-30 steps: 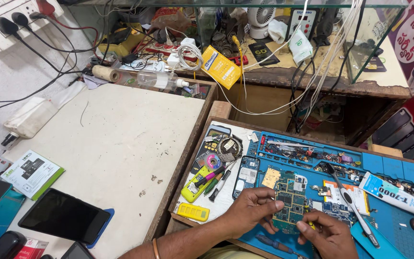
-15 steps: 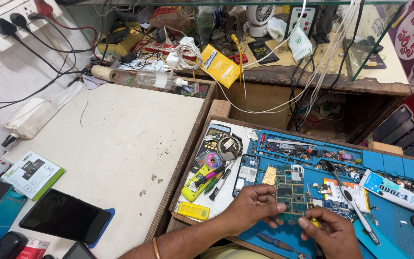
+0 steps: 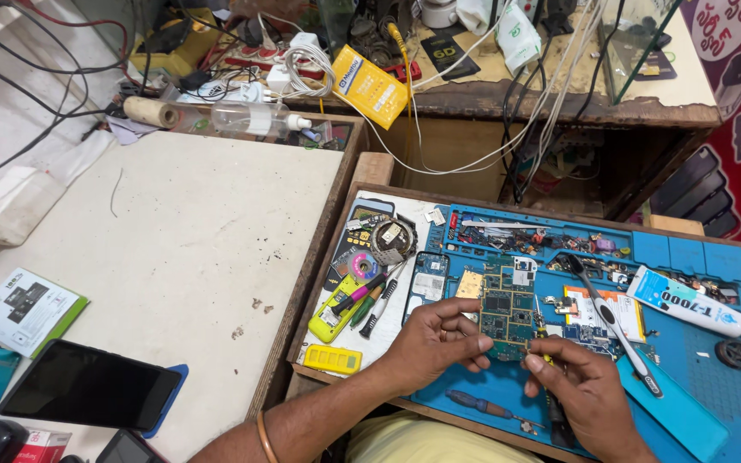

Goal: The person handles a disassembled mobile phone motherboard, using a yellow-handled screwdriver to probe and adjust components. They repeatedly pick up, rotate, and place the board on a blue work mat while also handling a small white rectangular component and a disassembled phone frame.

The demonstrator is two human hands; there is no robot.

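Left hand: the left hand [image 3: 435,343] has its fingers curled round the near left edge of a green circuit board [image 3: 508,313], gripping it and pinning it flat on the mat.
Right hand: the right hand [image 3: 581,381] is pinched around a thin screwdriver [image 3: 544,343] with a dark handle; the tip points up and touches the board's right edge near the bottom corner.
Circuit board: sits on the blue work mat [image 3: 696,360], roughly in the middle of it, just in front of the person, between the two hands. Lots of small metal shields on it, too small to make out more.
Mat: it lies inside a shallow wooden tray [image 3: 362,184]. A row of tiny parts and screws lies along its far compartments.
Left of the board: a phone frame [image 3: 427,283] lies just beside it, then a bunch of pens and tools [image 3: 362,300] on a yellow-green case, plus a small yellow box [image 3: 332,358] at the near corner.
Right of the board: a white glue tube [image 3: 688,302] lies well off to the right, and a long white-handled tool [image 3: 619,330] lies slanted across an orange card.
Near edge of mat: a blue-handled screwdriver [image 3: 478,403] lies loose under the left wrist.
Table on the left: a white table [image 3: 173,240] holds a dark phone [image 3: 87,386] face up, and a green and white box [image 3: 23,310].
Back shelf: cables, a plastic bottle [image 3: 255,120] on its side and a yellow packet [image 3: 370,86].
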